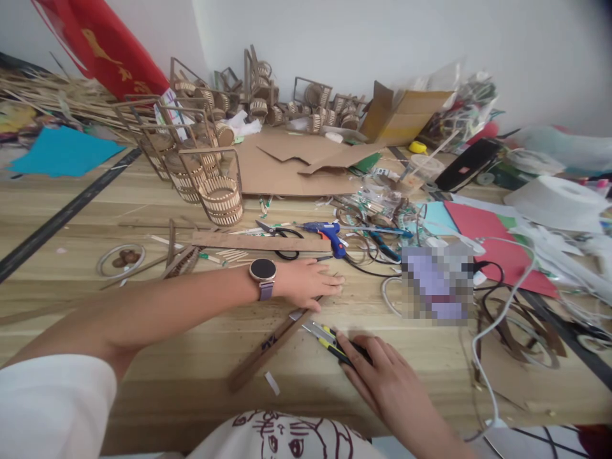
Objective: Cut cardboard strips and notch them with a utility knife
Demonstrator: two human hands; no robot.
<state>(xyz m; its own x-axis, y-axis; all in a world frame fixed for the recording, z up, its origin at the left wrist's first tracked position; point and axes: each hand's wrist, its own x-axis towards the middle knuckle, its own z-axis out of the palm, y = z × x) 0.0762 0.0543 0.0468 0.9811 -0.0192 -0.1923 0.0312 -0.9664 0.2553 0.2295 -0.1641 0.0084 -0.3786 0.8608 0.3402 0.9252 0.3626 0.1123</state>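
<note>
My left hand (306, 282), a watch (262, 271) on its wrist, lies palm down with fingers stretched out over the far end of a brown strip (268, 357). The strip runs diagonally toward the table's front edge. A utility knife (329, 341) with yellow and black handle is in the closed grip of my right hand (382, 376). Its blade end points up and left, close to the strip and the left thumb. A small white scrap (272, 383) rests beside the strip. Just beyond the left hand are a flat wooden slat (258, 241) and scissors (289, 237).
A blue glue gun (327, 234) and its cable lie behind the hands. Small slatted buckets (222, 201) with tall handles stand at back left. Cardboard sheets (287, 172) lie at the back. A white cable (497, 325) loops along the right side, near red paper (502, 248).
</note>
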